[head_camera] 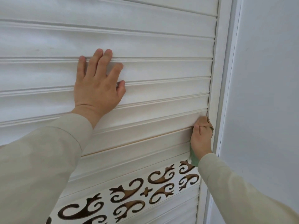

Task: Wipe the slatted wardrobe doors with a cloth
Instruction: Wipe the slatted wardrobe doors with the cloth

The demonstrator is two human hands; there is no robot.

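Observation:
A white slatted wardrobe door (145, 46) fills most of the view, its slats running across. My left hand (97, 84) lies flat on the slats with straight fingers spread. My right hand (201, 138) grips a cloth (194, 159) against the right end of a slat, beside the door's upright frame (216, 94). The cloth shows a tan-brown part above my fingers and a green part below my wrist; the rest is hidden under the hand.
Below the slats runs a white band with brown scroll cut-outs (145, 191). A plain white wall (267, 94) stands right of the frame. Both arms wear beige sleeves (40, 167).

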